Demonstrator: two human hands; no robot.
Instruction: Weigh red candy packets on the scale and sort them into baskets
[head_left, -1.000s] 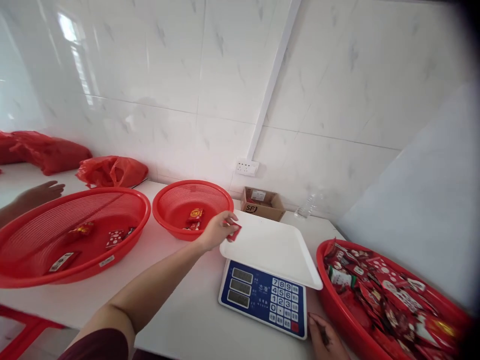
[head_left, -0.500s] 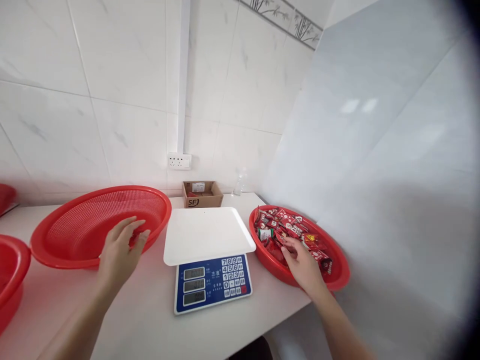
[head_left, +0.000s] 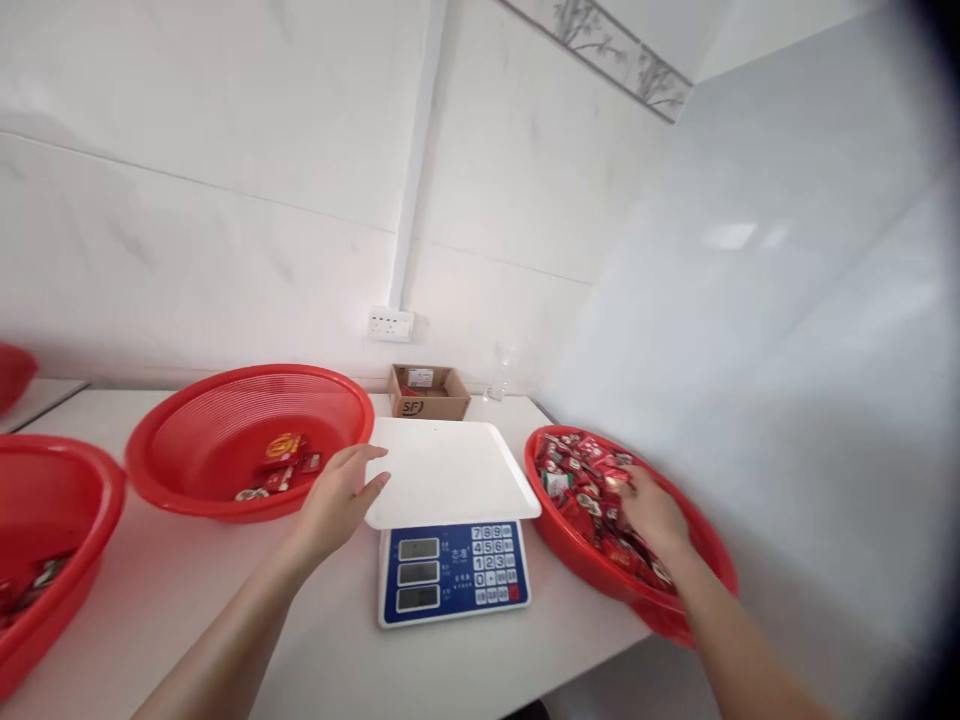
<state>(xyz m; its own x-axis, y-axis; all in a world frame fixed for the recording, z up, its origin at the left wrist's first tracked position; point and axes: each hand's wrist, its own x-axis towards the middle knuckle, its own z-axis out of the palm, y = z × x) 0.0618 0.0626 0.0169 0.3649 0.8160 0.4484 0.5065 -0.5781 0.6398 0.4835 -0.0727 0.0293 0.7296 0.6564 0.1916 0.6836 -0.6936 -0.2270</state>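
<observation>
My left hand is open and empty, fingers apart, over the left edge of the scale's white pan. Below the pan, the blue panel of the digital scale shows keys and three small displays. On the right, a red plastic basin holds many small wrapped snack packets, mostly red. Over that pile my right hand has its fingers bent round a red snack packet, slightly blurred. A red perforated basket left of the scale contains several packets.
Another red basin with packets is cut off at the left edge. A small cardboard box stands behind the scale, beside a clear plastic bottle. A wall socket is above the box. The white table ends at front right.
My left hand has moved right, from over the perforated basket to the scale pan's edge. My right hand has shifted deeper over the packets. The view has turned slightly left.
</observation>
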